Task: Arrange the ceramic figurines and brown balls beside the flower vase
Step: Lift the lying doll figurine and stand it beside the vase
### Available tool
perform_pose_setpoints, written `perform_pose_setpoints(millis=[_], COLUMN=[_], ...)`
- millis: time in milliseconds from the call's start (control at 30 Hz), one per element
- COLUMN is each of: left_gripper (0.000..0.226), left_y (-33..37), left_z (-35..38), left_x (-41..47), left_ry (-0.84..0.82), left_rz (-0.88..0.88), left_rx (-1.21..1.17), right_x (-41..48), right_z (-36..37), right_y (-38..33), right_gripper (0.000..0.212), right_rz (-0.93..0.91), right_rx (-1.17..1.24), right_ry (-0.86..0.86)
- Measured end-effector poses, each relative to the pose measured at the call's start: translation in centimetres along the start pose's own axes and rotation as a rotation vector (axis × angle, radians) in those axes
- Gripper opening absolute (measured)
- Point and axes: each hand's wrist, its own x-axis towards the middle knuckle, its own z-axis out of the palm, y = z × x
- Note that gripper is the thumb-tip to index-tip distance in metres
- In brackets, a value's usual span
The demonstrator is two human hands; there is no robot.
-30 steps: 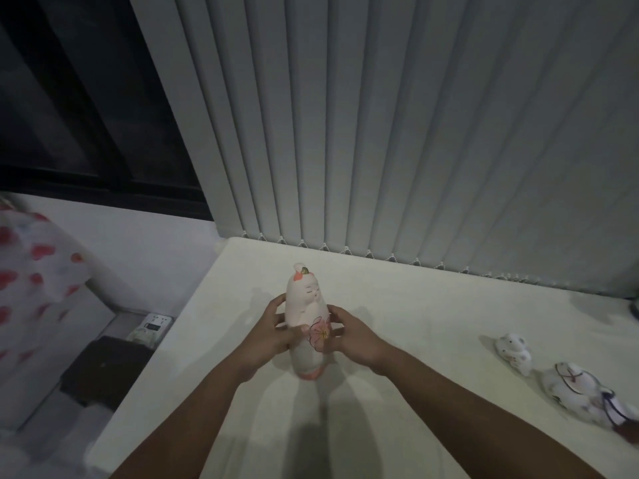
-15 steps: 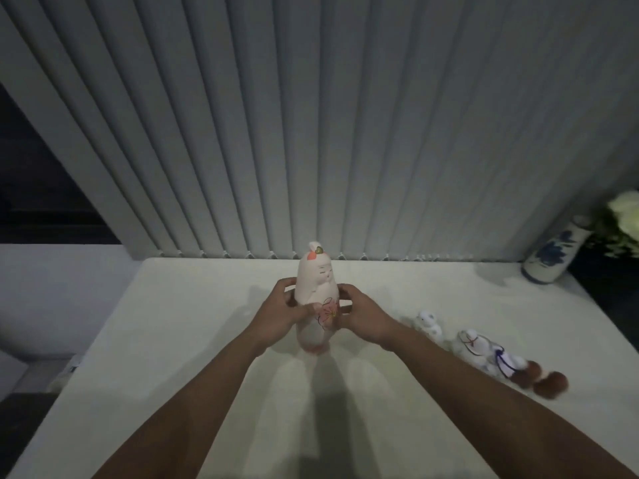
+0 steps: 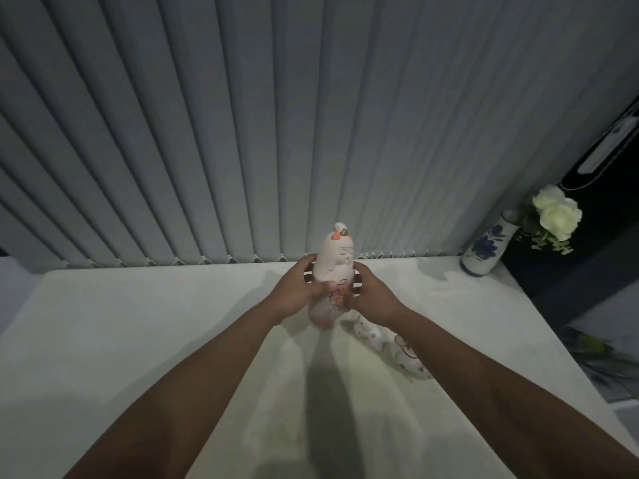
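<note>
A tall pale pink ceramic figurine [image 3: 337, 257] with a flower painted on its belly is held upright just above the white table [image 3: 138, 340]. My left hand [image 3: 299, 290] grips its left side and my right hand [image 3: 371, 295] its right side. Two small white figurines [image 3: 368, 335] [image 3: 408, 357] lie on the table under my right forearm, partly hidden by it. The blue-and-white flower vase [image 3: 487, 245] with white roses [image 3: 558, 212] stands at the table's back right corner. No brown balls show; my right arm covers that spot.
Grey vertical blinds [image 3: 276, 133] hang along the table's back edge. A dark piece of furniture [image 3: 587, 271] stands past the table's right edge, behind the vase.
The tall figurine, held in both hands, has moved right towards the vase. The view has swung right, so the vase is fully in sight. The small figurines now lie under my right forearm.
</note>
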Motion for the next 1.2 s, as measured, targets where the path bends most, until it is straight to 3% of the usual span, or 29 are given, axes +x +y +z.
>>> perform_pose_setpoints(millis=[267, 367, 600, 800, 1033, 1200], left_gripper=[0.060, 0.057, 0.066, 0.072, 0.067, 0.064], left_y=[-1.6, -1.6, -1.6, -1.7, -2.7, -3.2], left_z=[0.0, -0.1, 0.1, -0.6, -0.8, 0.0], left_x=[1.9, 2.0, 2.5, 2.7, 1.3, 0.3], left_ry=[-0.092, -0.148, -0.238, -0.318, -0.182, -0.089], left_rz=[-0.070, -0.099, -0.134, -0.126, -0.088, -0.070], left_rx=[-0.050, -0.066, -0.045, 0.015, 0.050, 0.117], right_x=[0.6, 0.4, -0.3, -0.5, -0.7, -1.1], right_z=[0.9, 1.5, 3.3, 4.8, 5.4, 3.6], right_y=[1.3, 1.6, 2.5, 2.0, 1.4, 1.5], right_gripper=[0.058, 0.064, 0.070, 0.060, 0.047, 0.039], right_rz=[-0.007, 0.045, 0.150, 0.143, 0.093, 0.071], right_rx=[-0.007, -0.010, 0.073, 0.102, 0.097, 0.034], right_ry=[0.055, 0.089, 0.232, 0.355, 0.364, 0.203])
